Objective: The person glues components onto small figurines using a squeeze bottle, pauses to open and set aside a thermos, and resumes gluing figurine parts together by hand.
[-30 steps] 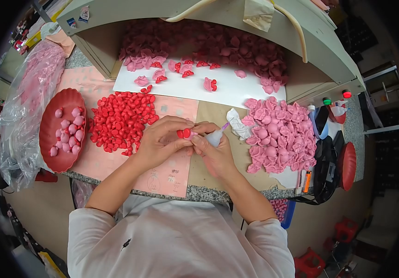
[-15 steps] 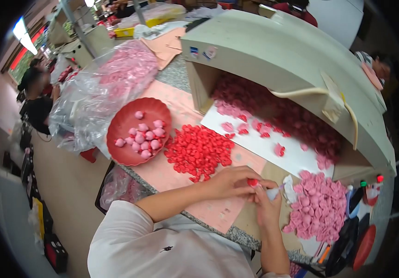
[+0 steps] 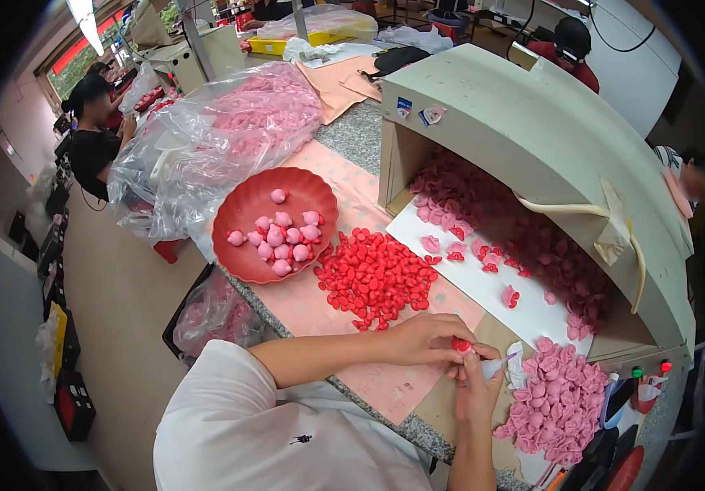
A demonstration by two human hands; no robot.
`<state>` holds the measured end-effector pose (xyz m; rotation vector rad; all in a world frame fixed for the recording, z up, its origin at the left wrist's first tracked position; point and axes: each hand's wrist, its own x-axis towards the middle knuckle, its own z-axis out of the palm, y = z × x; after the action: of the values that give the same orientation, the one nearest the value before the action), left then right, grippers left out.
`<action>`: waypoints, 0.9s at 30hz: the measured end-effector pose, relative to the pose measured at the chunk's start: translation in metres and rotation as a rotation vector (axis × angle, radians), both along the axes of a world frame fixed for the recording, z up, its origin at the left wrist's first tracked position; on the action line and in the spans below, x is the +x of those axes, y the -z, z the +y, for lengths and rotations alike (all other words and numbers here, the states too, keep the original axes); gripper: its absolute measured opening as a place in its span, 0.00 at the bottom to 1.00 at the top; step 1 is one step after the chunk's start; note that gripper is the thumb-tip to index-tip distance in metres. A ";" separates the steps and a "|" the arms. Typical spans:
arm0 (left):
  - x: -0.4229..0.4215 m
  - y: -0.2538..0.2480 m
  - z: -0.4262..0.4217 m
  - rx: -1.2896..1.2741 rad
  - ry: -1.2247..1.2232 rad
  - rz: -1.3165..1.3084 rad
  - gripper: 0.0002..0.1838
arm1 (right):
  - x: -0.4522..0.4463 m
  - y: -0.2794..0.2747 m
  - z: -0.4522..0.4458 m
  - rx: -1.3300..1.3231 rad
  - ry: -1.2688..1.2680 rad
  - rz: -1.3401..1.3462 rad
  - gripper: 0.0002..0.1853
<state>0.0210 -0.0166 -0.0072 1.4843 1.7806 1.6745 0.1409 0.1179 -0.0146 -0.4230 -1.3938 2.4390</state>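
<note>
My left hand point(image 3: 428, 338) is closed on a small red and pink piece point(image 3: 461, 345), held at the fingertips. Right beside it, my right hand point(image 3: 477, 385) grips a small translucent bottle point(image 3: 491, 368) with a purple tip, its fingers touching the same piece. Left of the hands lies a heap of red pieces point(image 3: 377, 278) on pink paper. To the right is a pile of pink petal-like pieces point(image 3: 557, 401), with a crumpled white tissue point(image 3: 516, 367) between it and my right hand.
A red scalloped bowl point(image 3: 234, 254) holds round pink pieces. A curved grey housing point(image 3: 532, 123) covers a white sheet point(image 3: 426, 237) with pink and red-pink pieces. A plastic bag point(image 3: 172, 172) lies behind the bowl. One person point(image 3: 95, 147) sits far left; others are farther back.
The view has swung left and up, so the table appears lower and farther right, and people and the room behind show. Both hands stay together around the small piece and bottle.
</note>
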 end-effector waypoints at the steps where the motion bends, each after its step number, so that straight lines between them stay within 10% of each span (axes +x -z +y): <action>1: 0.000 0.001 0.000 0.002 -0.006 0.000 0.17 | 0.000 0.000 0.001 -0.017 -0.010 -0.005 0.06; 27: 0.002 0.002 0.003 -0.040 -0.074 -0.048 0.18 | 0.000 -0.002 0.003 0.083 -0.045 -0.009 0.05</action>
<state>0.0232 -0.0135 -0.0090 1.3656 1.8535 1.6849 0.1407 0.1206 -0.0125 -0.3872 -1.5179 2.4062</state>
